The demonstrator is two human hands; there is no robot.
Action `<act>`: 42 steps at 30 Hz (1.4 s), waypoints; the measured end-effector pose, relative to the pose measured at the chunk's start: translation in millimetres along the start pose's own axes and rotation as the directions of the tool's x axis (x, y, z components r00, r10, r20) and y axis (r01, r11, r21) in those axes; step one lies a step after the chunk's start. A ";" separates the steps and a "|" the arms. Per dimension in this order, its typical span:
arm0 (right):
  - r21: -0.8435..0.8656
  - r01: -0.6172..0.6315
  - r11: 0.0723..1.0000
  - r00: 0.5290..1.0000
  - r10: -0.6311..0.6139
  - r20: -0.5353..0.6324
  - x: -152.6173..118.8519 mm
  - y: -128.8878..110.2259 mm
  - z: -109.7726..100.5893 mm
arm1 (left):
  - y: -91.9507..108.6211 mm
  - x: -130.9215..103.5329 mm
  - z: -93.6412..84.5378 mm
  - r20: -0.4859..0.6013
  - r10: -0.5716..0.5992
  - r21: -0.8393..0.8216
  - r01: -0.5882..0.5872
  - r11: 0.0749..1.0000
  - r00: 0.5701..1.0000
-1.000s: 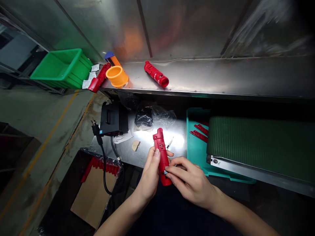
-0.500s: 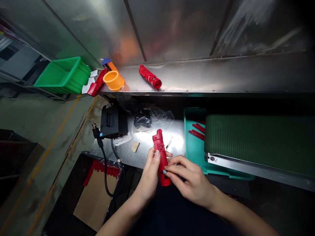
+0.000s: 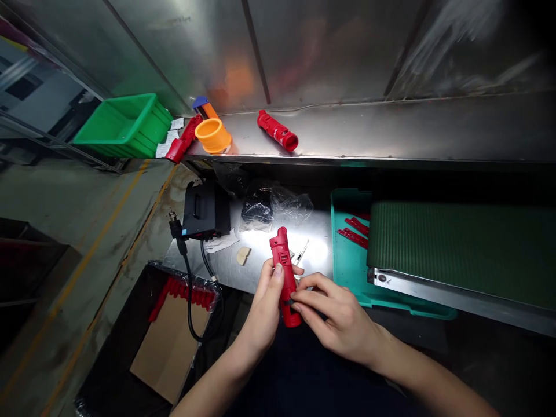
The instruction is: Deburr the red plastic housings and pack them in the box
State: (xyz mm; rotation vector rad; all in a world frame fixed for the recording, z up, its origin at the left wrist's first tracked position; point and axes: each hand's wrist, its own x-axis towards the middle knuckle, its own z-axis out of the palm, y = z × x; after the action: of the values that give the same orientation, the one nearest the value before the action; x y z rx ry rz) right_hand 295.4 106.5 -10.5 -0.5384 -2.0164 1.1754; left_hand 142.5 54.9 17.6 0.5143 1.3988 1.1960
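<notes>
A red plastic tubular housing (image 3: 284,272) with slots and a knobbed far end stands out in front of me, tilted slightly. My left hand (image 3: 271,289) is wrapped round its left side, thumb on top. At the lower right of the housing, my right hand (image 3: 328,310) is closed in a pinch. Its fingertips press a small dark flat piece (image 3: 289,302) against the housing near a slot; its exact kind is too small to tell. Behind the housing, a thin pen-like knife (image 3: 301,252) lies on the metal bench, partly hidden.
A turquoise tray (image 3: 347,272) with red strips (image 3: 354,237) sits beside a green conveyor belt (image 3: 460,249). On the shelf are another red housing (image 3: 278,131) and an orange ring (image 3: 212,136). A black power box (image 3: 206,208) stands left, above a lined bin (image 3: 117,324).
The view has shifted a little, so the surroundings sit slightly farther right. Both hands keep their hold on the housing; the small piece looked silvery before and looks dark now.
</notes>
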 end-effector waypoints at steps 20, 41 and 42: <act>-0.091 -0.286 0.954 0.922 0.248 -0.298 30.4 -7.7 101.0 | -11.7 11.7 -81.1 -0.120 0.232 -0.344 -0.259 0.902 0.965; -0.658 -0.191 0.728 0.971 0.044 -0.234 87.0 -16.9 196.1 | -6.5 33.4 -171.4 -0.059 0.259 -0.411 -0.259 0.874 0.964; -0.657 -0.183 0.732 0.975 0.049 -0.218 84.6 -17.8 191.7 | -6.1 31.8 -168.3 -0.071 0.258 -0.406 -0.265 0.875 0.963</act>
State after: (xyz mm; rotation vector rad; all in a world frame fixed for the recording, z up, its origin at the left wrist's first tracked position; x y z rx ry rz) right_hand 94.6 45.5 -23.6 -1.1035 -2.2320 0.3795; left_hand -17.0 19.6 -34.2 0.4011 1.0635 1.6705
